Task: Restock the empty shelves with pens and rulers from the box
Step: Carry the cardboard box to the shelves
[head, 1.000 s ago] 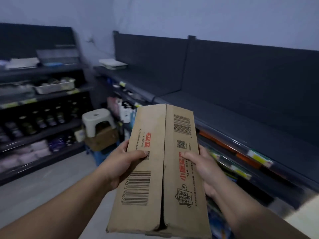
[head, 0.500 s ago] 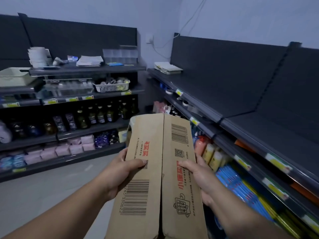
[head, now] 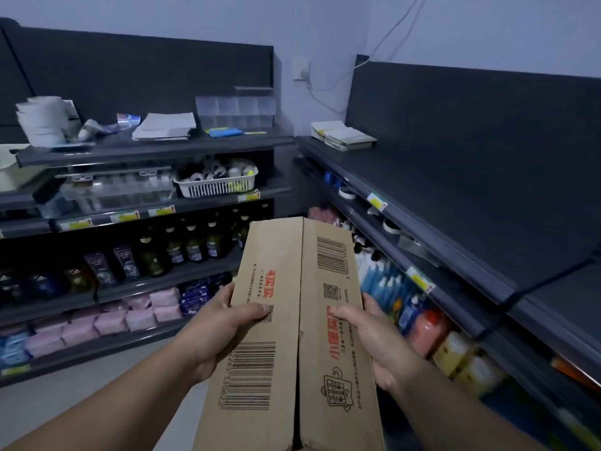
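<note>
Left hand (head: 221, 333) and right hand (head: 374, 340) gripping the sides at mid-length, thumbs curled over the top, of a long brown cardboard box (head: 283, 255), flaps closed, low at centre, long axis pointing away toward the shelf corner. Rightward, bare dark-grey top shelf (head: 455, 196), pale stacked booklets (head: 341, 136) at its far end; leftward, stocked shelves (head: 146, 153), white plastic basket (head: 216, 187).
</note>
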A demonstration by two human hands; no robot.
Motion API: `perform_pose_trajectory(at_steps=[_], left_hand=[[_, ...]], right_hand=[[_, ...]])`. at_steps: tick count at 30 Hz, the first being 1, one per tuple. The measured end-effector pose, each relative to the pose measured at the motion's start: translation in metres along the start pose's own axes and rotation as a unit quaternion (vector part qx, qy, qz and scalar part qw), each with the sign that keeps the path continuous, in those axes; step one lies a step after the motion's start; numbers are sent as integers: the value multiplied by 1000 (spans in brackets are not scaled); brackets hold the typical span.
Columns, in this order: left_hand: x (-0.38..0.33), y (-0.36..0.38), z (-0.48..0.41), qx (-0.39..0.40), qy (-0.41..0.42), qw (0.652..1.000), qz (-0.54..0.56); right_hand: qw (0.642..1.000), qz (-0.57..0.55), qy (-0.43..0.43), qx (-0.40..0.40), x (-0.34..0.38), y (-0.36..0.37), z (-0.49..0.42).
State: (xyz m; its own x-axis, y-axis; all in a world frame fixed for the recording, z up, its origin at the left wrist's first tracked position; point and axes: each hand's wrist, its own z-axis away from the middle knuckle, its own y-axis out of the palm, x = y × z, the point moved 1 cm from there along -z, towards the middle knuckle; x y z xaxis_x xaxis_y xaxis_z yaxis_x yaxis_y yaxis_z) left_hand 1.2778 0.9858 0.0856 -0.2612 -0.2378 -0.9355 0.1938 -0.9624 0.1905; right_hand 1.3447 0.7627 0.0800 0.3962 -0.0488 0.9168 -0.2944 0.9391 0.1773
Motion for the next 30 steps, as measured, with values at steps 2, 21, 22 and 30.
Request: perform_pose_trajectory(at_steps=[2,21,22,30], left_hand=[[-6,2,-40,-8,-1,1000,3],[-63,-76,-383,-7,-64,997,44],[-65,-83,-398,-1,-68,997,41],[-63,-119,-488,13,-99,994,46]], right_hand=[[1000,4,6,12,14,-9,-42],[997,62,50,-19,83,11,-386],[996,54,57,-32,82,16,-399],[992,9,94,-79,68,35,-480]])
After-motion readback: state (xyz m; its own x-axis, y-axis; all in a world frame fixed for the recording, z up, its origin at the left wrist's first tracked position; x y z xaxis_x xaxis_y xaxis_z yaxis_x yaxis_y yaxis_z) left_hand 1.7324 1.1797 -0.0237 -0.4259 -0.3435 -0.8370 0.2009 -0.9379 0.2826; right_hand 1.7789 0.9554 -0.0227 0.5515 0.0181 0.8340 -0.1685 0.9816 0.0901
